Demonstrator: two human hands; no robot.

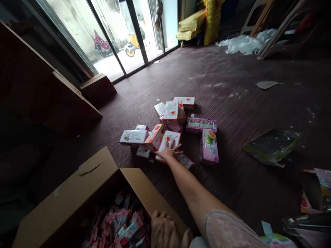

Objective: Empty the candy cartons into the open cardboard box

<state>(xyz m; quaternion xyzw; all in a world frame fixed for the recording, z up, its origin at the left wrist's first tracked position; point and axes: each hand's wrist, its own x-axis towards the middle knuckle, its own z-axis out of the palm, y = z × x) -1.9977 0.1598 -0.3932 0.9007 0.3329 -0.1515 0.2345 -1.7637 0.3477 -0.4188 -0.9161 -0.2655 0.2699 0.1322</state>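
Nearest, the left hand (164,231) rests with fingers curled on the near rim of the open carton (77,196), which is full of pink sachets (121,224) (the fingers seem to close on nothing but the edge). Farther out, the right hand (171,150) lies flat, fingers spread, on a white-pink box (169,137) at the front of the pile of boxes (170,127) on the floor (245,103), w/ an orange box (156,136) just beside it on the left and a purple box (209,147) near on the right. Far back are the glass doors (121,38), a yellow sack (192,24) and white scraps (245,43).
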